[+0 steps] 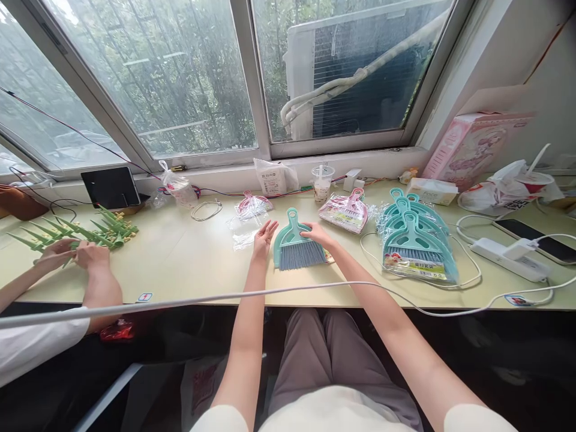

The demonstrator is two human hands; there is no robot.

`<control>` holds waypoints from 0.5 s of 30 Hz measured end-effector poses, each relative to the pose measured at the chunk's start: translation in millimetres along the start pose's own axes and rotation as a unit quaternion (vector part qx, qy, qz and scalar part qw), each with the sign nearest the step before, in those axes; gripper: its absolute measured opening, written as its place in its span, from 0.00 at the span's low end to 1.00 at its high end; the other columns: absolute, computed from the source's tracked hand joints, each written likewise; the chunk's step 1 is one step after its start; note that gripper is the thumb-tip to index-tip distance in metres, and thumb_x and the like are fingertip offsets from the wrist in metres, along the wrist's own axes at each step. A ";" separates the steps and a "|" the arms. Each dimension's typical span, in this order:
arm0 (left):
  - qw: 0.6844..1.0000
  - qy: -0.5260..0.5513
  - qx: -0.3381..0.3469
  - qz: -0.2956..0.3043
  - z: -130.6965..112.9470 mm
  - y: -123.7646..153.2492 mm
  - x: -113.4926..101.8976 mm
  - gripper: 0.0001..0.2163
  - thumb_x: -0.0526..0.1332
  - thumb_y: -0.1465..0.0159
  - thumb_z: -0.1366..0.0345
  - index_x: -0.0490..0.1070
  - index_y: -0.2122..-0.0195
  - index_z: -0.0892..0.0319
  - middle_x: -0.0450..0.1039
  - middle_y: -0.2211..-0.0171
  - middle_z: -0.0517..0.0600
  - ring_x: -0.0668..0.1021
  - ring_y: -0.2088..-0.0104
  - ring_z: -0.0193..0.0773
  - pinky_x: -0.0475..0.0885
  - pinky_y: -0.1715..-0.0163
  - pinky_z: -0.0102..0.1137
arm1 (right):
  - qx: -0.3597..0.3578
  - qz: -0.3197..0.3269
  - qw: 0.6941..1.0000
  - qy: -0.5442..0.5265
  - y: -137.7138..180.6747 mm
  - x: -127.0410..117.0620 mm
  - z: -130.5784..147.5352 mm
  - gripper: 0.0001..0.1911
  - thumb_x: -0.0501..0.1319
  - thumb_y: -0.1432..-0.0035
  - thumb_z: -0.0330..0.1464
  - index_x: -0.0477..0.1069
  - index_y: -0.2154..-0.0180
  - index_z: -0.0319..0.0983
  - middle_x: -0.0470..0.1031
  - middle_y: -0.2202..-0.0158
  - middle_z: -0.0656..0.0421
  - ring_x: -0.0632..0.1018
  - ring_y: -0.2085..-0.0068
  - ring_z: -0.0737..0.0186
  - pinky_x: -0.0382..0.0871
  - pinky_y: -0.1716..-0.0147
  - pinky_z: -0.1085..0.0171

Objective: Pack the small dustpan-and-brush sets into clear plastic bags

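Note:
A mint-green dustpan (279, 243) with a small grey-bristled brush (300, 255) nested in it stands in front of me, handles pointing away. My right hand (318, 235) is closed on the right side of this set. To its left is my left hand (265, 237), fingers apart and holding nothing that I can see, close to the dustpan's edge. Clear crumpled plastic wrap (245, 233) lies just beyond my left hand. Farther right, several wrapped green dustpan sets (411, 240) are stacked. A wrapped pink set (345, 213) lies behind my right hand.
A co-worker's hands (74, 255) work on green plastic pieces (108, 228) at the left. A white cable (310, 287) crosses before my forearms. A drink cup (322, 183), smaller pink set (252, 206), power strip (508, 258) and phone (537, 240) are on the table.

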State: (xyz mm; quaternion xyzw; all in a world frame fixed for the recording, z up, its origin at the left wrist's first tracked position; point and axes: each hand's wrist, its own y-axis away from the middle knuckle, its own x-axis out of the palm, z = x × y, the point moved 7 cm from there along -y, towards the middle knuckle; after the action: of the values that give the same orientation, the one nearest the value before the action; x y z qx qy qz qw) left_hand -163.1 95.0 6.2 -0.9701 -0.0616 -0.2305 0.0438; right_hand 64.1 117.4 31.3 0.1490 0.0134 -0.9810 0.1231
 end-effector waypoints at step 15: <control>0.955 -0.252 -0.007 0.157 13.1 21.1 48.8 0.29 0.78 0.44 0.41 0.83 0.54 0.61 0.83 0.58 0.55 0.81 0.55 0.52 0.72 0.53 0.39 | -0.004 0.011 0.999 0.049 5.2 -5.5 3.4 0.18 0.73 0.42 0.41 0.85 0.54 0.38 0.88 0.52 0.53 0.84 0.46 0.46 0.75 0.43 0.57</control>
State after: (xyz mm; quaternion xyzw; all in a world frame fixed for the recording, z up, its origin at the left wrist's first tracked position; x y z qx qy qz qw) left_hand -111.1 80.5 15.4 -0.9945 0.0840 0.0303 0.0555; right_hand 69.5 113.4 36.2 0.1963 0.0216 -0.9712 0.1335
